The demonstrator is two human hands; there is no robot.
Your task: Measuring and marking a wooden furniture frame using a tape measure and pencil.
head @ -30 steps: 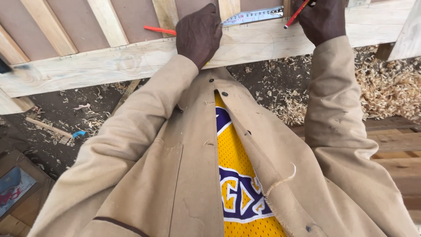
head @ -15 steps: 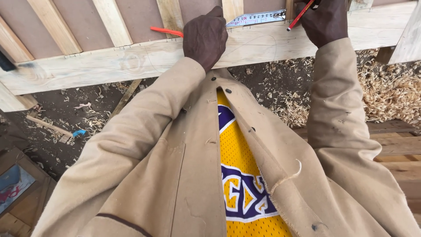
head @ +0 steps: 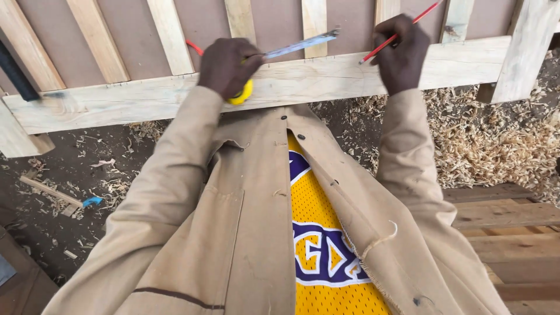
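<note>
My left hand (head: 226,67) grips a yellow tape measure (head: 241,93) over the long wooden rail (head: 326,79) of a slatted frame. Its metal blade (head: 300,44) sticks out to the right, lifted slightly off the wood. A red strap (head: 194,48) shows behind that hand. My right hand (head: 402,55) holds a red pencil (head: 402,32) at an angle, its tip close to the rail's top edge near the blade's free end. Both arms wear tan coat sleeves.
Upright wooden slats (head: 96,41) stand against a brown board behind the rail. Wood shavings (head: 501,146) cover the ground at right. Dark planks (head: 507,213) lie at lower right. A scrap stick with a blue end (head: 87,202) lies on the dirt at left.
Both hands have come lower in view as the head tilted. The tape blade has shortened and lifted, and the yellow case now shows under my left hand.
</note>
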